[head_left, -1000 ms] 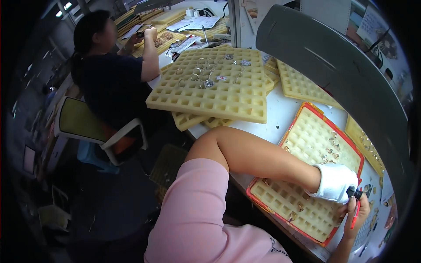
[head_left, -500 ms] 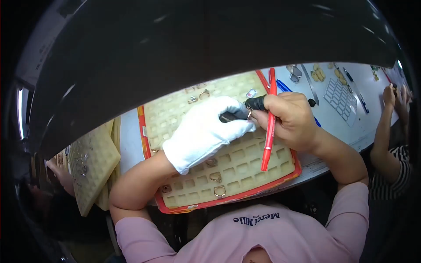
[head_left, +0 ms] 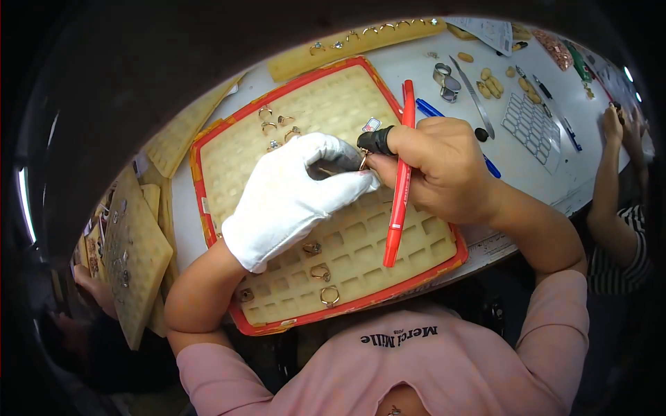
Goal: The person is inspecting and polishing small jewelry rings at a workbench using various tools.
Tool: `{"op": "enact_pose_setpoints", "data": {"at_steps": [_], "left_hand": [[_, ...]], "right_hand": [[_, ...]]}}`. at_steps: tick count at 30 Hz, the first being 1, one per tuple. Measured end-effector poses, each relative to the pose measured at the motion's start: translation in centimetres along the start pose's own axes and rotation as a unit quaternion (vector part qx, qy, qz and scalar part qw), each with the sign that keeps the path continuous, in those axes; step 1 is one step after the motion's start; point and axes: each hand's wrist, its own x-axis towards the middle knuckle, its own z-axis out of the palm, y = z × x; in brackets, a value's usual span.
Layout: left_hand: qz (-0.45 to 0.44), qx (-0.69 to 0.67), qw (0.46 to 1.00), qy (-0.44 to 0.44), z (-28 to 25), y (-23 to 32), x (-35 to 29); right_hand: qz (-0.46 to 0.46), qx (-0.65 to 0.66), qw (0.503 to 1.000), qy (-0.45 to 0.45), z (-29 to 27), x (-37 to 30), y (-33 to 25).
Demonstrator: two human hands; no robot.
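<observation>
My left hand (head_left: 291, 187), in a white glove, pinches a small gold-coloured ring (head_left: 364, 161) between its fingertips over the tray. My right hand (head_left: 444, 166) meets it there, its thumb and forefinger closed at the ring; one of those digits wears a black finger cot (head_left: 375, 141). A red marker pen (head_left: 400, 187) is tucked in the right hand, slanting down across the tray. Beneath both hands lies a cream-coloured tray (head_left: 374, 277) of square pockets with a red rim. Several rings stand in it, among them a ring (head_left: 329, 297) near its front edge.
A foam strip (head_left: 298, 62) with a row of rings stands beyond the tray. On the right lie blue pens (head_left: 429, 107), tweezers (head_left: 472, 93), a folding loupe (head_left: 446, 83), peanuts (head_left: 490, 84) and a label sheet (head_left: 528, 128). More pocketed trays (head_left: 139, 249) lean at left. Other people's arms (head_left: 605, 173) show at right.
My view has tilted up, so the dark cover hides less and the tray's far part shows. My hands keep nearly the same pinch on the ring, with the marker still in the right.
</observation>
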Motion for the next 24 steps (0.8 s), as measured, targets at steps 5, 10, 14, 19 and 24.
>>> {"op": "enact_pose_setpoints", "data": {"at_steps": [5,10,14,19,24], "left_hand": [[0.014,-0.030,0.999,-0.011,-0.2,0.3,-0.4],[0.039,-0.082,0.996,-0.011,0.2,-0.3,-0.5],[0.039,-0.066,0.997,0.005,0.2,-0.2,-0.6],[0.057,-0.104,0.993,-0.001,0.3,-0.4,-0.5],[0.092,-0.143,0.985,0.004,0.2,-0.5,-0.5]], "right_hand": [[-0.090,-0.038,0.995,0.000,-0.9,0.5,-0.4],[0.128,0.161,0.977,-0.062,-0.5,0.1,-0.8],[0.286,0.304,0.903,-0.098,-0.8,0.3,-1.8],[0.302,0.318,0.890,-0.124,-1.4,0.4,-1.8],[0.399,0.384,0.818,-0.156,-2.1,1.4,-2.5]]}}
